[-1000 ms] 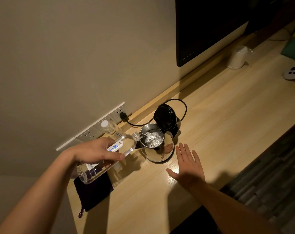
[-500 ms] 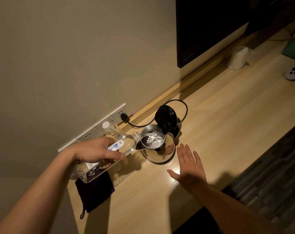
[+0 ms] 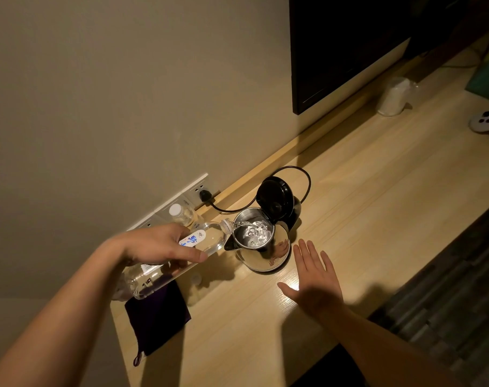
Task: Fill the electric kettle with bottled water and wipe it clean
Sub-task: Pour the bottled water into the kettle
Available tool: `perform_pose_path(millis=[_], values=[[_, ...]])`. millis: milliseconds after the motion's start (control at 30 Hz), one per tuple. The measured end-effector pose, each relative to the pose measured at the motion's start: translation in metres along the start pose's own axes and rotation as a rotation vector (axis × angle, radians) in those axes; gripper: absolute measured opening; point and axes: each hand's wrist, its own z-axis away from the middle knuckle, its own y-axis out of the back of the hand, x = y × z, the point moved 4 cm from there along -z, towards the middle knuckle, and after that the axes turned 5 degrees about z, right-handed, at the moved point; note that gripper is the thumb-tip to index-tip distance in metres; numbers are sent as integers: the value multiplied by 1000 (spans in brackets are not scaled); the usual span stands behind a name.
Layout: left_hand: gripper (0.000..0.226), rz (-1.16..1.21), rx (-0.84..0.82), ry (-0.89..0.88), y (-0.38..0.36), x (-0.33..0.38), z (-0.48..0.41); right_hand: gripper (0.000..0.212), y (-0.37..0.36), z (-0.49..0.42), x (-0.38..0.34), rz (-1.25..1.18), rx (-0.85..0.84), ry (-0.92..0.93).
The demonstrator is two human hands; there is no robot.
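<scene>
A steel electric kettle (image 3: 261, 254) stands on the wooden desk (image 3: 377, 196) with its black lid (image 3: 275, 198) flipped up. My left hand (image 3: 159, 244) grips a clear water bottle (image 3: 207, 241) tipped on its side, mouth over the kettle's rim, and water streams into the kettle. My right hand (image 3: 314, 280) rests flat on the desk just right of the kettle, fingers spread, holding nothing. A dark purple cloth (image 3: 156, 314) lies on the desk under the bottle's base.
A second capped bottle (image 3: 180, 213) stands by the wall sockets (image 3: 193, 191), where the kettle's black cord (image 3: 302, 177) is plugged in. A dark screen (image 3: 346, 46) hangs on the wall. A wrapped cup (image 3: 394, 97) and a white controller (image 3: 486, 121) sit far right.
Water keeps pouring from the bottle into the kettle. Both hands hold nearly the same place; the view has shifted slightly.
</scene>
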Motion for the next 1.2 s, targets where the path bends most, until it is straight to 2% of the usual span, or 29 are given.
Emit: perform_pose_path(millis=[167, 367, 500, 700, 867, 1033, 1200], values=[[67, -9, -13, 25, 3, 3, -4, 108, -1, 0, 1, -9, -2, 9], [75, -7, -23, 61, 5, 10, -7, 106, 0, 1, 0, -19, 44, 10], [66, -11, -37, 69, 7, 18, -9, 105, 2, 2, 0, -18, 92, 19], [37, -64, -45, 91, 9, 27, -14, 103, 1, 3, 1, -31, 127, 29], [32, -118, -56, 123, 9, 35, -20, 104, 1, 3, 1, -39, 128, 26], [42, -208, -79, 177, 11, 40, -27, 103, 4, 4, 2, -46, 163, 23], [70, -265, -144, 224, 13, 50, -34, 102, 4, 4, 2, -39, 175, 24]])
